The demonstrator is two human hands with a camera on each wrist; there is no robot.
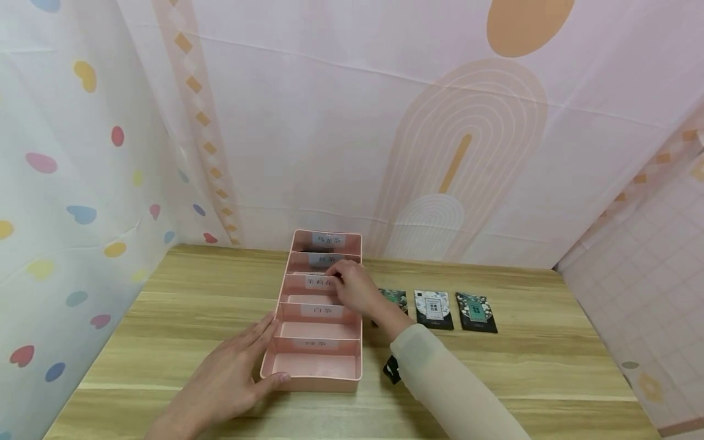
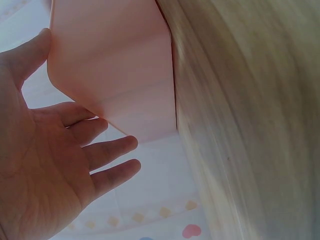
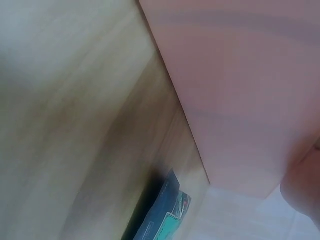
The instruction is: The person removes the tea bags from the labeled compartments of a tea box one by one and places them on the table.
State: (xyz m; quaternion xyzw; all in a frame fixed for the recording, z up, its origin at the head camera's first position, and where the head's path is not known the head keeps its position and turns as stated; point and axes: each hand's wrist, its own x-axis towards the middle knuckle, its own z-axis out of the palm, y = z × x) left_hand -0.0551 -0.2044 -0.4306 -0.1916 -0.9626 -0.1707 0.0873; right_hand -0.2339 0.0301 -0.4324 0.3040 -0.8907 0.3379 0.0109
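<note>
A long pink divided box [image 1: 310, 384], with labelled compartments in a row, stands on the table. My left hand [image 1: 225, 373] lies along its near left corner, the thumb on the near rim and straight fingers along the side wall; the left wrist view shows this hand [image 2: 55, 150] from the palm. My right hand [image 1: 354, 287] reaches over the box's right side, its fingers bent down at a divider near the second compartment from the back. Whether those fingertips pinch anything I cannot tell. Something dark [image 1: 324, 249] lies in the farthest compartment.
Right of the box lie a white-and-black packet [image 1: 432, 308], a dark packet with a green label [image 1: 476, 312] and a green patterned packet [image 1: 397, 298] partly behind my right wrist. Another dark packet [image 1: 392, 370] shows beside the sleeve [image 1: 440, 373]. Patterned cloth hangs behind the table.
</note>
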